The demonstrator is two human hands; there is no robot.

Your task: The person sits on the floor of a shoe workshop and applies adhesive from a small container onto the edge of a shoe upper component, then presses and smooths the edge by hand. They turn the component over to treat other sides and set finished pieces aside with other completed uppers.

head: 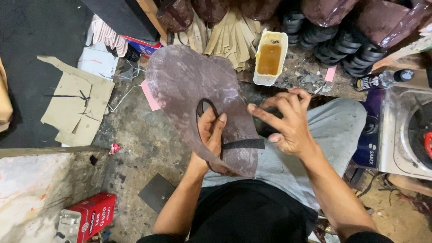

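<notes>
My left hand [211, 132] holds up a brown leather shoe upper piece [189, 85] with an oval opening and a dark edge strip [243, 144]; the thumb and fingers pinch it near the opening. My right hand [285, 121] is beside it with fingers spread, the index finger touching the piece's right edge near the dark strip. Both hands are above my lap in grey trousers [324, 135].
A white tub of amber glue [270, 56] stands just beyond the hands. Tan paper patterns [78, 101] lie at left, a red box [92, 216] at lower left, stacked black soles [351, 49] and a dark bottle [382, 80] at upper right, a metal appliance [405, 130] at right.
</notes>
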